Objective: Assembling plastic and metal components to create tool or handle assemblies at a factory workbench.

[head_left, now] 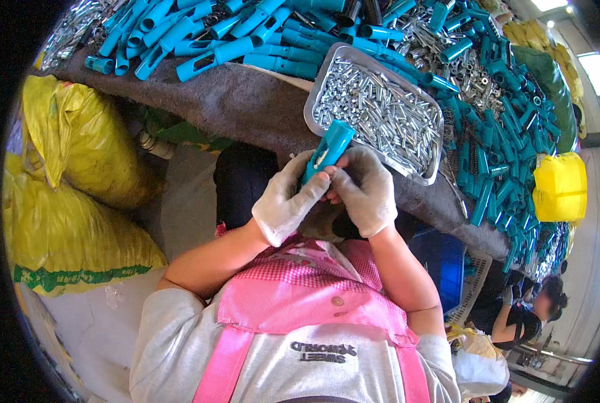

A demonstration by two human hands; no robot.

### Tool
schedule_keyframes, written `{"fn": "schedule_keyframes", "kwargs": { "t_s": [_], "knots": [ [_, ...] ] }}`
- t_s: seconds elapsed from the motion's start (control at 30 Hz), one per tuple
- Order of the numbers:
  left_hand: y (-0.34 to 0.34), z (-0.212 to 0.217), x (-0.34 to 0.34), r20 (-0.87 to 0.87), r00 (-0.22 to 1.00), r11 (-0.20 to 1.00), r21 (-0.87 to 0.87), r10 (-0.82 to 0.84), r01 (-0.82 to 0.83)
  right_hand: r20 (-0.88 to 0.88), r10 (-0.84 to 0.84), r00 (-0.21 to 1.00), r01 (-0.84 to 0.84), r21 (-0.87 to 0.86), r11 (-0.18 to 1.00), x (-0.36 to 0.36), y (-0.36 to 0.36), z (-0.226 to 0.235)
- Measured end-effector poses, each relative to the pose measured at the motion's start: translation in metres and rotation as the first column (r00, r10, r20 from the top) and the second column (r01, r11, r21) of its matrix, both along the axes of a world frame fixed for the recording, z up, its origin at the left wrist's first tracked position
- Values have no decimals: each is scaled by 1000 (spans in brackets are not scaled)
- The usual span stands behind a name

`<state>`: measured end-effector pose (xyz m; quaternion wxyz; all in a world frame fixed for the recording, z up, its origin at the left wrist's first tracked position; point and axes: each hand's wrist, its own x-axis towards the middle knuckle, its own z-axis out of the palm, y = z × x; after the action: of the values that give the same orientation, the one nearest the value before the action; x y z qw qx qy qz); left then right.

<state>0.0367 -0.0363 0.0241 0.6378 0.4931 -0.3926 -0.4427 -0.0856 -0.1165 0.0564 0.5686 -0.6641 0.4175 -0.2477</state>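
A teal plastic tube point(329, 148) stands tilted between both my gloved hands, just in front of my chest. My left hand point(288, 199) grips its lower part from the left. My right hand point(366, 188) presses fingertips against the tube's lower end from the right. Both hands wear whitish work gloves. Right behind the tube lies a metal tray point(321, 88) filled with several small silvery metal pins point(380, 111).
The grey-covered table point(239, 101) carries heaps of teal tubes point(246, 40) and loose metal parts point(474, 80). Yellow sacks point(78, 154) stand at my left. A yellow container point(560, 187) sits at the right; another person point(525, 316) crouches lower right beside a blue crate point(444, 258).
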Motion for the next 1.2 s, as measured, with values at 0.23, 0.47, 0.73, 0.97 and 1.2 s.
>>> {"fn": "schedule_keyframes", "kwargs": {
  "t_s": [0.23, 0.47, 0.73, 0.97, 1.2],
  "knots": [
    [4, 6, 4, -478, 878, 975, 206, 21, 89, -359, -90, 929, -242, -774, 586, 26, -86, 18],
    [10, 1, 21, -649, 758, 981, 179, 60, 75, -544, -168, 822, -381, -745, 548, 50, -106, 0],
    [-7, 2, 31, -861, 449, 941, -92, -240, 327, -151, -193, 970, 35, -695, 719, 10, -106, 5],
    [-19, -1, 26, -904, 53, 852, -378, -424, 362, 143, -144, 979, 159, -97, 982, -2, -45, 24],
    [-27, 3, 16, -843, -238, 687, -532, -482, 495, 474, -96, 875, -91, 355, 930, -11, -15, 4]
  ]
}}
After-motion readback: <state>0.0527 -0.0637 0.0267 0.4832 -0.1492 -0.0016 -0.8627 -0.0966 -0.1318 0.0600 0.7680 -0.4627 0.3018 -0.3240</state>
